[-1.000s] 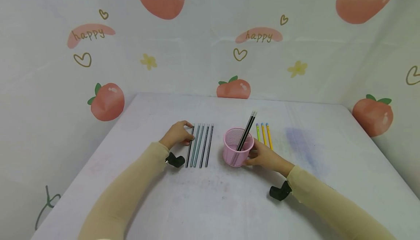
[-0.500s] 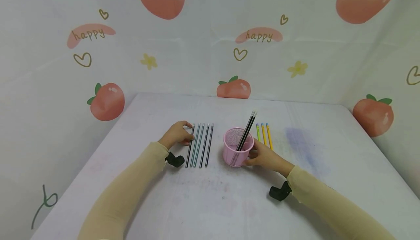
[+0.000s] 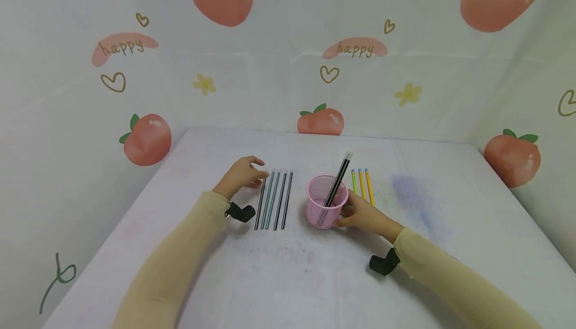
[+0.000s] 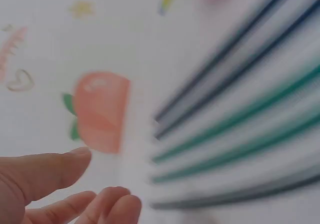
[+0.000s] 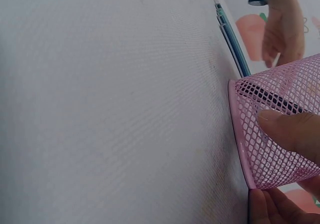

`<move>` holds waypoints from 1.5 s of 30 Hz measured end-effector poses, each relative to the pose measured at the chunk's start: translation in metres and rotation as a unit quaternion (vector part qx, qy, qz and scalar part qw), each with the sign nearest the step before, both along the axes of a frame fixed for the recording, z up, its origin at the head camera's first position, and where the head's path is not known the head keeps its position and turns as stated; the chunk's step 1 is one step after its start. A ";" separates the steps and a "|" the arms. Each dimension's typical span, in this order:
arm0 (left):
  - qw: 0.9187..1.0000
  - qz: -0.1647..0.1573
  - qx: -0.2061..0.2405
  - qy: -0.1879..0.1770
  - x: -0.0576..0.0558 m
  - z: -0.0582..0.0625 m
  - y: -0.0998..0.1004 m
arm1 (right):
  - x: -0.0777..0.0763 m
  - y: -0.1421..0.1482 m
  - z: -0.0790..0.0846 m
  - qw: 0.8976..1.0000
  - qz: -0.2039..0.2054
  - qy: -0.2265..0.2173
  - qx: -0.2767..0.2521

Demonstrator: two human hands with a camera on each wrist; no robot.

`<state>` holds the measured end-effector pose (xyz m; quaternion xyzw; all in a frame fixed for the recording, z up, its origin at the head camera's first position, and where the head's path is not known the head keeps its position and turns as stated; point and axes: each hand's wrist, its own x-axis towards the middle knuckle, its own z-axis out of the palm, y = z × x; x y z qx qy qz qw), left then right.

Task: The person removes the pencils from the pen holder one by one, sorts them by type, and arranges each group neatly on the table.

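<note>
A pink mesh pencil cup stands on the table with black pencils leaning in it. My right hand grips the cup's right side; in the right wrist view its thumb lies across the mesh. Left of the cup, several dark and green pencils lie side by side in a row. Above the far end of the leftmost black pencil is my left hand, thumb and fingers apart. In the left wrist view its fingertips are near the pencil ends, with nothing between them.
Behind the right hand lie a green pencil and two yellow pencils, their near ends hidden by the hand. A patterned cloth wall rises at the table's back edge. The white table carries a faint purple stain.
My left hand has lifted and shifted toward the far pencil ends, its thumb and fingers now off the leftmost pencil. My right hand and the cup have stayed in place.
</note>
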<state>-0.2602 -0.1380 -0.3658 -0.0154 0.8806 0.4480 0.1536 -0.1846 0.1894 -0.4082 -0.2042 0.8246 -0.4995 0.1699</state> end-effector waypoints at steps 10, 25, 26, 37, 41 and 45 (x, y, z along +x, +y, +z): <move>0.974 -0.041 0.204 0.087 0.017 0.044 0.036 | -0.002 -0.001 0.000 1.000 -0.005 -0.003 0.001; 0.943 -0.139 0.213 0.215 0.044 0.049 0.104 | -0.004 0.001 -0.002 1.000 -0.002 -0.005 -0.007; 0.946 -0.144 0.204 0.208 0.044 0.048 0.106 | -0.004 0.001 -0.002 1.000 -0.003 -0.004 -0.007; 0.969 -0.173 0.129 0.117 0.043 0.039 0.129 | -0.002 0.001 0.000 1.000 -0.006 -0.008 0.001; 0.970 -0.178 0.124 0.108 0.043 0.038 0.132 | -0.003 0.001 0.000 1.000 -0.005 -0.010 0.009; 0.973 -0.184 0.101 0.099 0.044 0.039 0.136 | -0.003 0.002 -0.001 1.000 0.000 -0.009 0.005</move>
